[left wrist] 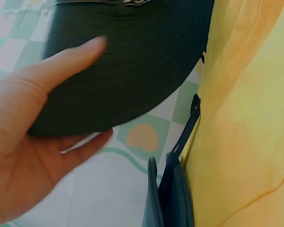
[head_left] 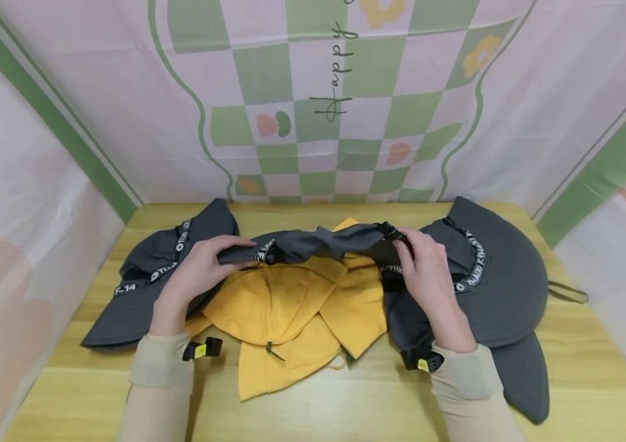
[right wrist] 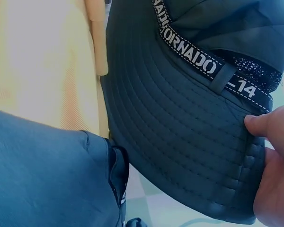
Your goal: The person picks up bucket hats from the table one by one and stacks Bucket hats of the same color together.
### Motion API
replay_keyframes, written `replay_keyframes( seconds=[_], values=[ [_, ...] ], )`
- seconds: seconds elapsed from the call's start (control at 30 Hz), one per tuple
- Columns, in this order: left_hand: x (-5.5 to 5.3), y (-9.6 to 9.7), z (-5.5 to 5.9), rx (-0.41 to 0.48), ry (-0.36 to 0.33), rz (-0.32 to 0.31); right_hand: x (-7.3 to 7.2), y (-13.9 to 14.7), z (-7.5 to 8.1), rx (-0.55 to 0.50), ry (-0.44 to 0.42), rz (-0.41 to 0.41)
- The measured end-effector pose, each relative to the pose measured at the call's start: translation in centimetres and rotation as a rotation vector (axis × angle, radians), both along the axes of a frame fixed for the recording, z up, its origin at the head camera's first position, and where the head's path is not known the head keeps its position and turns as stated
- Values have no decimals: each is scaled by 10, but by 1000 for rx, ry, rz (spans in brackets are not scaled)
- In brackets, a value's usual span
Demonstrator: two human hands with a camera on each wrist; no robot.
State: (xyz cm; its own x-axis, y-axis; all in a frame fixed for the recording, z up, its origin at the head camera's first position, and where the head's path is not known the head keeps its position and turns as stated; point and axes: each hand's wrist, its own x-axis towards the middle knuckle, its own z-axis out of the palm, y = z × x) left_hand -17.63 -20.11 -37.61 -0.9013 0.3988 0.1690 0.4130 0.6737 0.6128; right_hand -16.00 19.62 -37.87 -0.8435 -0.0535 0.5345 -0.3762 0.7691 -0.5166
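Pinched dark grey TORNADO sun hat [head_left: 320, 242] by brim [right wrist: 184, 142], left hand [head_left: 196, 267] and right hand [head_left: 429, 270]; seemed best kept level, evenly taut.

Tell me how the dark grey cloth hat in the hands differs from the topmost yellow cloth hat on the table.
The dark grey cloth hat is held up at its brim by the left hand and right hand; the topmost yellow cloth hat lies on other yellow fabric. The grey hat has a white-lettered band; the yellow hat shows no lettering, but a short dark cord at its edge. Both look soft.
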Motion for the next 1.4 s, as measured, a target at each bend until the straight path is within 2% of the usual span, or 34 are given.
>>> replay_keyframes(
  seconds=[0.1, 0.27, 0.37, 0.47, 0.63, 0.7, 0.77, 0.93, 1.07, 1.13, 1.23, 1.4],
  values=[
    [0, 3, 2, 70, 102, 66, 1, 2, 2, -14, -14, -21],
    [2, 10, 7, 168, 209, 198, 3, 2, 6, -48, -6, -59],
    [3, 13, 9, 257, 250, 271, 5, 2, 9, -81, 15, -77],
    [5, 15, 11, 386, 261, 335, 6, 2, 12, -126, 30, -95],
    [5, 21, 17, 690, 257, 356, 8, 4, 15, -190, 27, -103],
    [5, 23, 19, 781, 271, 340, 9, 5, 17, -201, 4, -90],
    [5, 25, 21, 835, 283, 330, 10, 6, 19, -203, -34, -76],
    [5, 27, 21, 834, 264, 334, 13, 8, 24, -153, -141, -57],
    [1, 28, 15, 796, 213, 353, 13, 10, 25, -109, -175, -30],
    [-2, 29, 11, 756, 176, 352, 12, 12, 24, -74, -182, -18],
    [-5, 31, 6, 651, 126, 361, 10, 14, 20, -5, -213, -10],
    [-8, 39, -3, 470, 92, 417, 7, 19, 15, 91, -303, 4]
  ],
)
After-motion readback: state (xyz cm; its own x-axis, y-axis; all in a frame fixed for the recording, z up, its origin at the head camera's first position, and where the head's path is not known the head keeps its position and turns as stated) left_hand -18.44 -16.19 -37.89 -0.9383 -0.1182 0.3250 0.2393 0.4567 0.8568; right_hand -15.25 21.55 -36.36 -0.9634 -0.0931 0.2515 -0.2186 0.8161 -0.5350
